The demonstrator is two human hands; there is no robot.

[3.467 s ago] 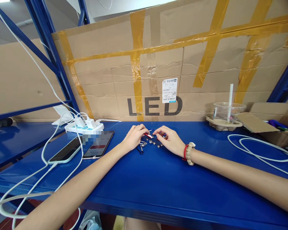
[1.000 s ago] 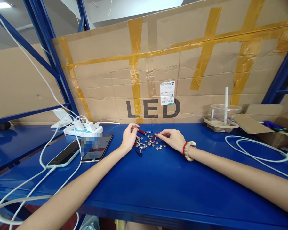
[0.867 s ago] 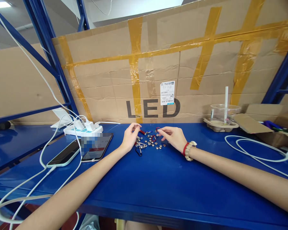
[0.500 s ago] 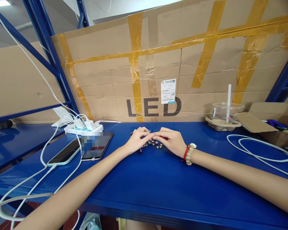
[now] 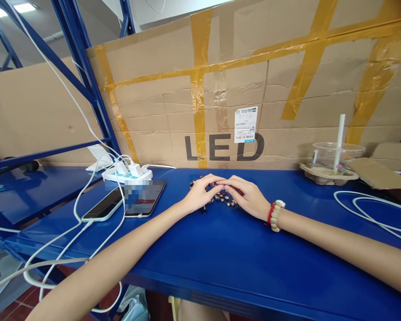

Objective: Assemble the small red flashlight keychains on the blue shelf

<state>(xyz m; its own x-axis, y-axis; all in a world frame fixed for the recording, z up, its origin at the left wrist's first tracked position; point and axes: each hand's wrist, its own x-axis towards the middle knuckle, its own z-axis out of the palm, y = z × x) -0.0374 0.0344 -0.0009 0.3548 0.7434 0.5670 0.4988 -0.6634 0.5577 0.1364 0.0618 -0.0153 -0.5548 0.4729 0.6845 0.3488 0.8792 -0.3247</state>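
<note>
On the blue tabletop [image 5: 200,249], several small round metal pieces [image 5: 227,199] lie in a loose cluster, partly covered by my hands. My left hand [image 5: 200,195] curves around the left side, its thumb apart from its fingers. From the right, my right hand [image 5: 250,197] arches over them in the same way, wearing a red cord and a beaded bracelet [image 5: 275,216]. The fingertips of both hands meet at the far side of the cluster. A short dark piece [image 5: 203,209] sticks out beneath my left hand. What lies under the palms is hidden.
At left are a phone [image 5: 103,204], a tablet [image 5: 149,201] and a white power strip [image 5: 133,177] with cables. A clear cup with a straw [image 5: 337,156] stands back right, near a coiled white cable [image 5: 370,214]. A cardboard sheet [image 5: 167,120] rises behind.
The view has shifted, so everything at table height appears further right. My thumbs, close together before, have drawn apart, leaving a gap above the metal pieces.
</note>
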